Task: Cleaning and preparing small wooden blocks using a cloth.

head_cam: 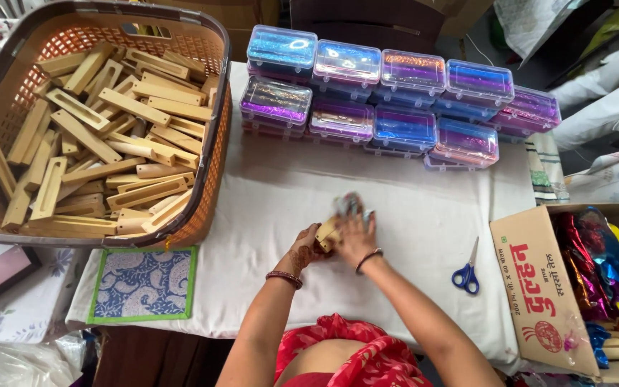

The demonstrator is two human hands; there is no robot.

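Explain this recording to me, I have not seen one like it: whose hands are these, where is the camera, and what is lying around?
There is no machine here. One camera sits on a person's head and looks down at their own two bare hands over a table covered with a white cloth. The left hand and right hand together grip a small pale wooden piece with some shiny wrapping at the right hand's fingertips. To the left stands a basket full of similar wooden pieces. Behind are stacked clear boxes with shiny coloured contents. To the right lie blue-handled scissors and an open cardboard box of shiny foil.
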